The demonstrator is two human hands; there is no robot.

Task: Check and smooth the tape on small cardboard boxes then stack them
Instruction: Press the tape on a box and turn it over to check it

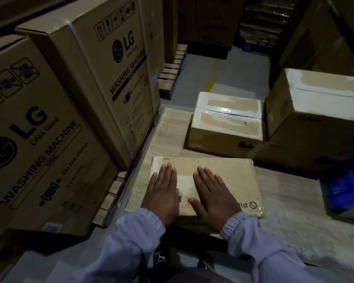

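Ok, left hand (161, 193) and right hand (212, 193) lie flat, fingers straight, pressing the flat box (229, 180) on the wooden board (170, 127) (glossy wrap, likely slippery). Looks light, stiff; grip opposite side edges.

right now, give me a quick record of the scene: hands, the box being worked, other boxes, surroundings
left hand: flat, fingers straight, on top of the flat box
right hand: flat beside it, on the same box
flat box: nearest the person, on the wood-grain surface
small taped box: behind the flat box, glossy tape over its top seam
larger taped box: right of the small one
washing machine boxes: tall, on the left
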